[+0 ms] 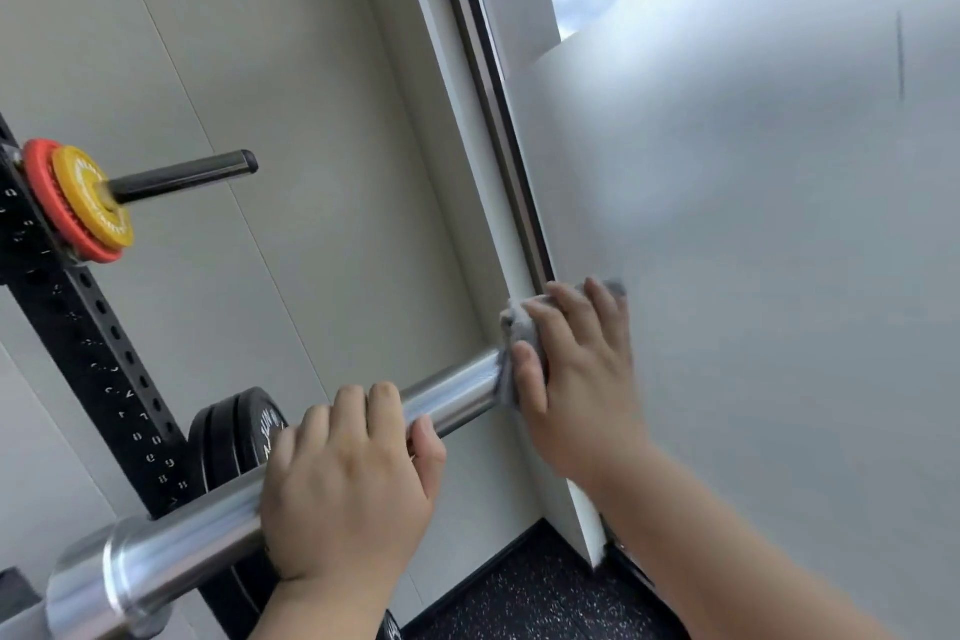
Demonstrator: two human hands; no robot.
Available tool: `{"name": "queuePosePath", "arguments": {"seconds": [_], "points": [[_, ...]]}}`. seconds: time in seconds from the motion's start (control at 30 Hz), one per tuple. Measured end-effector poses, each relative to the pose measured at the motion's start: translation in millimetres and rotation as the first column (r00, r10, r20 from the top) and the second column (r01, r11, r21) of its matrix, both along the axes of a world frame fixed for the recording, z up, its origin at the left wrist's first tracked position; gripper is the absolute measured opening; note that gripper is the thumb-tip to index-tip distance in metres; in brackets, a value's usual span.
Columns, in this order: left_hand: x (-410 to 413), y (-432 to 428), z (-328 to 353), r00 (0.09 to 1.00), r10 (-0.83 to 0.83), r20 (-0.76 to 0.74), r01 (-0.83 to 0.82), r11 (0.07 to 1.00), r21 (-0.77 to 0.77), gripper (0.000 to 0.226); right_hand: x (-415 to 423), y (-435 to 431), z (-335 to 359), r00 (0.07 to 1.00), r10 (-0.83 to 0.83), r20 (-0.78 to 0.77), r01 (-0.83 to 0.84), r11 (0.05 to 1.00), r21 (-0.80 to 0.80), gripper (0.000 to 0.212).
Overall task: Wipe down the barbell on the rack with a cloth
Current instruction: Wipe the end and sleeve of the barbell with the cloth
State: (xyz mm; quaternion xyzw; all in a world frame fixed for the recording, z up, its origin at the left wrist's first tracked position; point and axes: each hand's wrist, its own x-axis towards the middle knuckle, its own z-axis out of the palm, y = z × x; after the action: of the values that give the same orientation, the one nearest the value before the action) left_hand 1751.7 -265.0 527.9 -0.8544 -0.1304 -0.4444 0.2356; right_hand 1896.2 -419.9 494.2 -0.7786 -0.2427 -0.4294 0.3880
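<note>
1. Closest to the camera is the barbell. Its chrome sleeve runs from the collar at lower left, past the rack, up to its free end near the middle of the view.
2. The left hand grips the sleeve about midway, fingers curled over the top and thumb tucked beneath, steadying it.
3. The right hand caps the sleeve's tip with a grey cloth. Its fingers are spread over the bunched fabric and the thumb pinches it against the metal.
4. Judging by this, the step in hand is wiping the sleeve's end. The next move probably calls for drawing the cloth back along the sleeve towards the collar, so the left hand must shift or let go to expose the part it covers.
5. The black rack upright, with numbered holes, stands behind the bar.
6. A red plate and a yellow plate sit on a storage peg above.
7. Black bumper plates hang just behind the sleeve and crowd the inner stretch.
8. The window frame and its frosted pane lie close behind the right hand, leaving little room there.
9. Speckled rubber flooring shows below.
</note>
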Motion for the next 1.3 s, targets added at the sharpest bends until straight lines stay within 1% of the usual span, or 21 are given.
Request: {"name": "queuePosePath", "arguments": {"seconds": [0.13,0.23,0.3,0.37,0.43,0.5,0.53,0.57,0.6,0.67,0.7,0.73,0.77,0.83,0.87,0.93,1.0,1.07,1.17,1.23,1.3], "points": [[1,-2,5,0.999,-0.022,-0.032,0.021,0.999,-0.038,0.029,-35,19,-13,0.969,0.147,0.196,-0.124,0.984,-0.127,0.057],[-1,-4,12,0.994,-0.029,-0.109,0.02,0.996,-0.081,0.028,-14,2,4,0.929,0.218,0.3,-0.152,0.961,-0.231,0.051],[-2,-5,19,0.987,-0.039,-0.156,0.016,0.99,-0.143,0.031,10,-15,14,0.946,0.173,0.274,-0.125,0.975,-0.183,0.045],[-4,-10,29,0.976,0.021,-0.218,-0.057,0.986,-0.16,0.039,29,-27,17,0.982,0.054,0.184,-0.042,0.997,-0.071,0.043],[-3,-14,38,0.954,0.097,-0.284,-0.159,0.966,-0.202,0.049,38,-28,17,0.996,-0.011,0.084,0.01,1.0,0.014,0.043],[1,-12,49,0.936,0.082,-0.342,-0.179,0.948,-0.264,0.048,36,-22,20,0.999,-0.042,0.023,0.04,0.997,0.064,0.045],[5,-8,54,0.912,0.061,-0.407,-0.195,0.935,-0.295,0.041,31,-17,21,0.998,-0.05,0.023,0.048,0.995,0.082,0.046],[9,-2,59,0.878,0.045,-0.476,-0.195,0.943,-0.271,0.026,25,-11,21,0.997,-0.049,0.053,0.045,0.995,0.086,0.045],[11,1,65,0.832,0.014,-0.555,-0.209,0.934,-0.291,0.009,16,-5,18,0.994,-0.037,0.103,0.029,0.997,0.077,0.043],[16,4,73,0.727,-0.009,-0.686,-0.264,0.919,-0.292,0.021,-5,7,6,0.981,0.029,0.191,-0.036,0.999,0.031,0.04],[18,6,74,0.73,-0.044,-0.682,-0.267,0.9,-0.345,0.021,-16,12,1,0.974,0.071,0.213,-0.071,0.997,-0.007,0.042],[17,7,74,0.761,-0.097,-0.642,-0.236,0.88,-0.412,0.015,-24,16,-3,0.969,0.107,0.224,-0.099,0.994,-0.048,0.045],[18,9,74,0.791,-0.117,-0.6,-0.199,0.878,-0.435,0.009,-30,19,-7,0.964,0.13,0.231,-0.113,0.99,-0.086,0.048],[12,8,70,0.886,-0.155,-0.438,-0.089,0.869,-0.487,0.031,-31,18,-12,0.956,0.142,0.255,-0.106,0.983,-0.151,0.051],[6,6,68,0.927,-0.163,-0.339,-0.033,0.863,-0.504,0.036,-25,13,-12,0.953,0.136,0.272,-0.09,0.98,-0.175,0.051],[-6,2,59,0.96,-0.155,-0.232,0.057,0.923,-0.38,0.032,-6,0,-9,0.959,0.085,0.272,-0.036,0.983,-0.18,0.05],[-19,0,44,0.969,-0.151,-0.198,0.097,0.961,-0.259,0.033,15,-16,-3,0.982,0.017,0.189,0.005,0.994,-0.114,0.052],[-31,0,26,0.973,-0.146,-0.179,0.106,0.97,-0.219,0.043,27,-21,1,0.997,-0.019,0.08,0.021,0.999,-0.027,0.06],[-34,3,1,0.983,-0.097,-0.154,0.075,0.986,-0.147,0.059,14,-5,3,0.999,-0.048,-0.017,0.049,0.996,0.076,0.051],[-28,5,-4,0.987,-0.064,-0.149,0.05,0.994,-0.094,0.06,-8,11,1,0.999,-0.008,0.04,0.005,0.997,0.071,0.047],[-23,7,0,0.987,-0.027,-0.161,0.016,0.998,-0.068,0.054,-29,25,-8,0.987,0.069,0.142,-0.071,0.997,0.011,0.047]]}}
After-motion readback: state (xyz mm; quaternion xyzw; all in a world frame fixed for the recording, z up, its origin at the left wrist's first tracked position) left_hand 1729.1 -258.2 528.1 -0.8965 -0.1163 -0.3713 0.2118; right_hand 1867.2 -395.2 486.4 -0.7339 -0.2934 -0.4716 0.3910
